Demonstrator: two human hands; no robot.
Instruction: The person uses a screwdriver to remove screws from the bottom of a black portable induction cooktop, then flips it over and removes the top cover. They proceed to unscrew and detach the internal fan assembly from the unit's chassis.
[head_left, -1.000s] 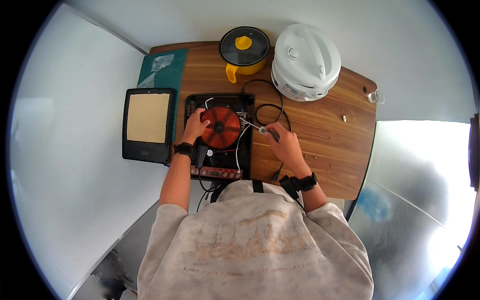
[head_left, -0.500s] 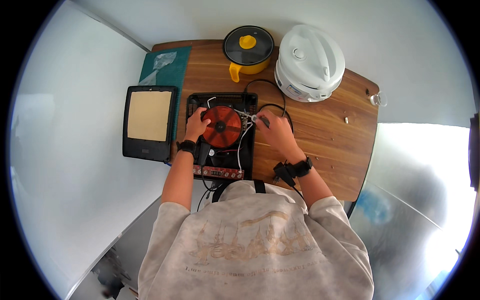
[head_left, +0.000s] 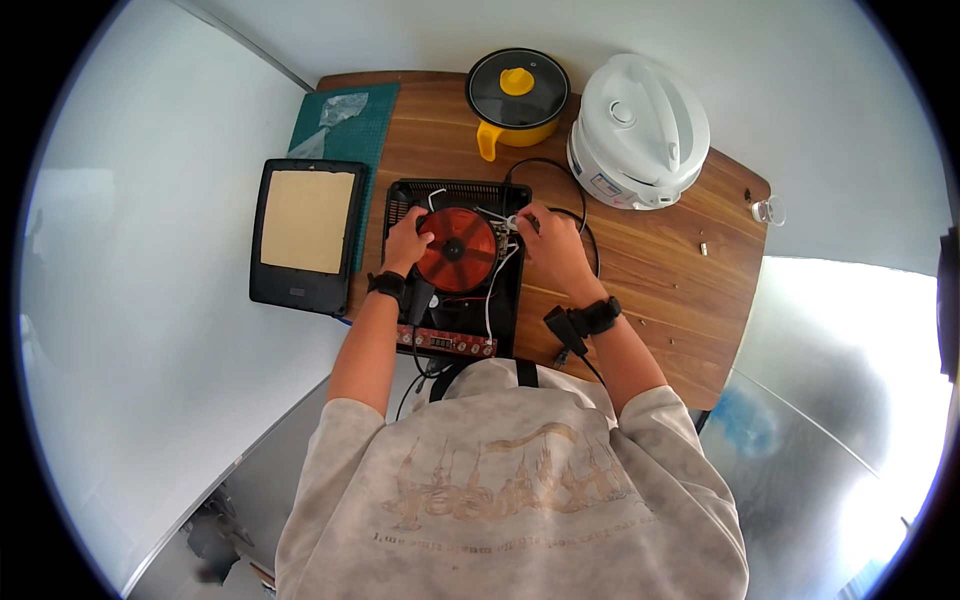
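Observation:
An opened induction cooker [head_left: 455, 340] lies before me, its black housing exposing a round red coil [head_left: 460, 275]. My left hand [head_left: 406, 245] grips the coil's left edge, thumb on top. At the coil's upper right, my right hand [head_left: 550, 243] is closed on a small tool [head_left: 514, 223] with a silver end and a dark part; its exact kind is unclear. The tool's tip is by the white wires [head_left: 492, 290] and circuit parts beside the coil. A red control board [head_left: 450, 342] runs along the near edge of the housing.
Left, the cooker's top cover [head_left: 304, 222] lies partly on a green cutting mat [head_left: 375, 125]. Behind stand a yellow pot [head_left: 515, 95] with a dark lid and a white rice cooker [head_left: 640, 130]. Small metal pieces [head_left: 703, 249] and a clear cup [head_left: 768, 210] are at the right.
The view has shifted slightly, so the table appears farther right. Both hands stay at the coil, and the right hand has turned a little with the tool.

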